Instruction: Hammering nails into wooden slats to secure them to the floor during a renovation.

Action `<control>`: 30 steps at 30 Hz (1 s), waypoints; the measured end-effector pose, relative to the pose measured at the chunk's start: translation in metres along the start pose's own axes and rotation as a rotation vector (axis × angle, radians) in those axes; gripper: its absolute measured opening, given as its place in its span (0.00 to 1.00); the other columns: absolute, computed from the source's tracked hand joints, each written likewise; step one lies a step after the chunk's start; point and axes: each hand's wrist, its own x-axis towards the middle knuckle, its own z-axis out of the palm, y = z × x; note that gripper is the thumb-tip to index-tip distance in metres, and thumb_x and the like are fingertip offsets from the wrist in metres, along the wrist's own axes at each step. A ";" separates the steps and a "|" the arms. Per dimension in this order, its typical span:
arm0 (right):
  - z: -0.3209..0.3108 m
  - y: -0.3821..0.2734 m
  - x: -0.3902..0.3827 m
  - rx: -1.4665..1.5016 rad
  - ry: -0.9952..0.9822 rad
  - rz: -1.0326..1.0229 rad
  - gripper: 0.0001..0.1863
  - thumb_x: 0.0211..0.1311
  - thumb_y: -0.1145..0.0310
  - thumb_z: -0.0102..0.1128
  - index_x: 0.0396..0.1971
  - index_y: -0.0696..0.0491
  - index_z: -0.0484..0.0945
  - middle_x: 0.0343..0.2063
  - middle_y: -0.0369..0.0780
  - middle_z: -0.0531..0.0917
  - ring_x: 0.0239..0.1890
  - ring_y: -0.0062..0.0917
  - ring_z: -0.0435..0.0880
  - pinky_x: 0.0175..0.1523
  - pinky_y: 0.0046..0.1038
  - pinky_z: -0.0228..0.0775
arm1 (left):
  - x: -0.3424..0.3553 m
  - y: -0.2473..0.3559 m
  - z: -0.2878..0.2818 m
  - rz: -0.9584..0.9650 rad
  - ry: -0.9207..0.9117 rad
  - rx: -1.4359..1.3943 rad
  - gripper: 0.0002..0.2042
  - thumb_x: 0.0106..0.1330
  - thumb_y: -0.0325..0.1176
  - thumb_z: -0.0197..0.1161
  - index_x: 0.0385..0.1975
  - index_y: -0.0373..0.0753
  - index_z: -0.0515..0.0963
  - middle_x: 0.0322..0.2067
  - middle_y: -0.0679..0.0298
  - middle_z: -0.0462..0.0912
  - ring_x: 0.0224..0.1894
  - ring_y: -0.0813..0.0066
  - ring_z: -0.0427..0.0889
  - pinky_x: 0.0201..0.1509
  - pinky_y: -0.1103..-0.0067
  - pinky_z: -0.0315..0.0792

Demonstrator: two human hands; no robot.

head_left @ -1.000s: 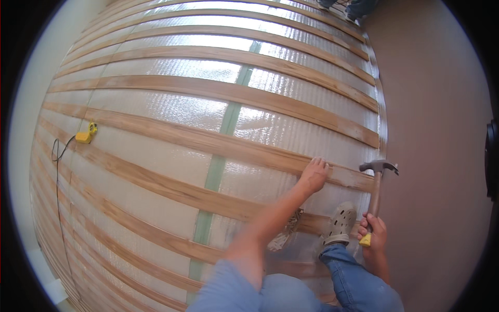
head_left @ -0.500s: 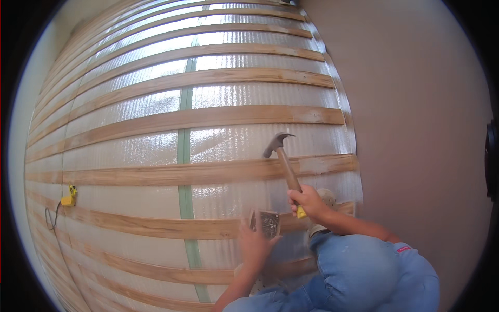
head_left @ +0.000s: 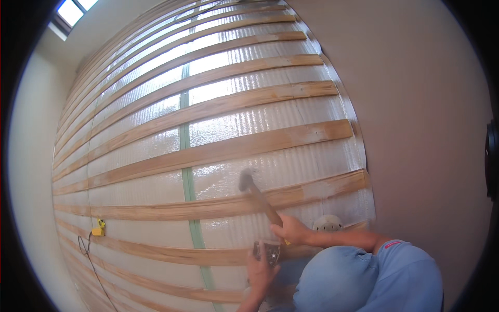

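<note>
My right hand (head_left: 290, 230) is closed on the wooden handle of a claw hammer (head_left: 263, 205), whose blurred head is raised over the foil underlay (head_left: 228, 177) between two wooden slats (head_left: 218, 208). Just below and left of it, my left hand (head_left: 260, 268) grips a small container of nails (head_left: 271, 252) over the lower slat. A pale perforated clog (head_left: 327, 223) shows behind my right forearm. My jeans-clad knee (head_left: 332, 275) is bent beneath that arm at the lower right.
Rows of slats cross the foil, with green tape (head_left: 184, 145) running through them. A small yellow device (head_left: 98, 232) with a dark cord lies at left. A plain pinkish-beige surface (head_left: 416, 130) borders the right, a pale wall (head_left: 31, 156) the left. A window (head_left: 73, 13) shows top left.
My left hand has left the slat and taken hold of the nail container. The hammer has moved left, away from the right edge, with its head swung over the foil. The view has shifted.
</note>
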 end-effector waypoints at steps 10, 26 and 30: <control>-0.070 -0.024 -0.019 0.044 0.026 0.089 0.17 0.64 0.60 0.58 0.36 0.61 0.72 0.18 0.41 0.80 0.21 0.26 0.81 0.30 0.31 0.72 | 0.050 0.001 -0.112 0.145 -0.339 0.141 0.52 0.43 0.41 0.73 0.72 0.42 0.52 0.57 0.42 0.65 0.56 0.42 0.72 0.55 0.60 0.74; -0.120 -0.024 -0.030 0.003 0.083 0.180 0.23 0.62 0.54 0.61 0.36 0.64 0.73 0.25 0.52 0.81 0.27 0.44 0.82 0.38 0.42 0.72 | 0.333 0.082 -0.128 -0.054 0.247 0.124 0.48 0.48 0.45 0.73 0.72 0.53 0.54 0.54 0.46 0.68 0.56 0.46 0.74 0.59 0.62 0.72; -0.114 -0.002 -0.030 0.130 0.104 0.162 0.18 0.66 0.60 0.60 0.37 0.61 0.70 0.20 0.39 0.76 0.17 0.20 0.77 0.22 0.27 0.71 | 0.340 0.077 -0.109 -0.007 0.233 0.218 0.49 0.50 0.51 0.74 0.72 0.49 0.54 0.56 0.45 0.67 0.58 0.46 0.73 0.61 0.64 0.70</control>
